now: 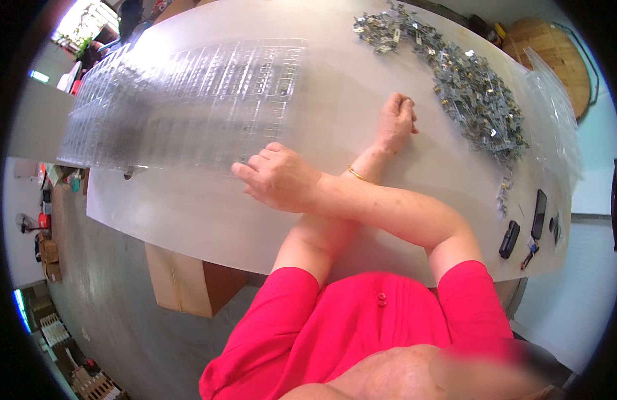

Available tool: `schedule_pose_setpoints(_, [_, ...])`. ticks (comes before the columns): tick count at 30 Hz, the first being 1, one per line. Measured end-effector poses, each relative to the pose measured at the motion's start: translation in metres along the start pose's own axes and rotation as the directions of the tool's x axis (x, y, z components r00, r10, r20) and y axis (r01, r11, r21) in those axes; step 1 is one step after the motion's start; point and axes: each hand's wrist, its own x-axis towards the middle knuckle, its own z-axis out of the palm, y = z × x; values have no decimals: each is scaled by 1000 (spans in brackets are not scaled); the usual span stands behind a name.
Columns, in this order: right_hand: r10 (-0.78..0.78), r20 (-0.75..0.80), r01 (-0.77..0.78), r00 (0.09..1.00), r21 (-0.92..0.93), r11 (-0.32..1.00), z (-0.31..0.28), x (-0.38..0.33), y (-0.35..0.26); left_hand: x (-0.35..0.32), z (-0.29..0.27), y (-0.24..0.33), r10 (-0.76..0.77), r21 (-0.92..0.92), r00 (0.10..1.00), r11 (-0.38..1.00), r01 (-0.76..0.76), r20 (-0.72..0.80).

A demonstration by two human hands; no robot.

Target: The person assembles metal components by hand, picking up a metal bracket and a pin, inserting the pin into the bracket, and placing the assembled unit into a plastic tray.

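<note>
My forearms are crossed, the right one lying over the left. My left hand (pixel 396 123), beyond a gold bracelet (pixel 357 175), is at the middle of the table with curled fingers, short of a long heap of small metal parts (pixel 472 100). Whatever its fingers hold is hidden. On the left, my right hand (pixel 280 179) is at the near right corner of a stack of clear plastic trays (pixel 282 87), with bent fingers drawn together. I cannot make out anything between them, nor whether they touch the tray. Small parts show in some tray compartments; the middle looks blurred.
On the pale table (pixel 188 213), a black case (pixel 510 239), a black slim object (pixel 539 213) and keys (pixel 530 257) lie at the right. Clear plastic bags (pixel 552 127) lie beyond the heap near a round wooden top (pixel 548 63). A cardboard box (pixel 182 280) stands below the near edge.
</note>
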Motion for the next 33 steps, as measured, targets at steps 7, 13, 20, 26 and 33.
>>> schedule_pose_setpoints(7, [31, -363, -44, 931, -28, 999, -62, -19, 44, 6, -4, 5, -17, -168, 1000, 986, 15, -11])
schedule_pose_setpoints(13, [467, -543, -573, 698, -33, 819, -137, -94, 100, 7, -6, 0, 74, -478, 993, 878, -21, 93])
schedule_pose_setpoints(20, [761, -435, -668, 480, 381, 639, -116, -158, 135, 10, -14, 1, 39, -249, 992, 968, -7, 124])
schedule_pose_setpoints(26, [848, -334, -603, 412, 598, 528, -110, -167, 137, 3, -14, 8, -38, -224, 984, 972, 76, 171])
schedule_pose_setpoints(33, [889, -276, -457, 364, 780, 429, -111, -169, 130, -9, -8, 19, -79, -81, 980, 992, 95, 184])
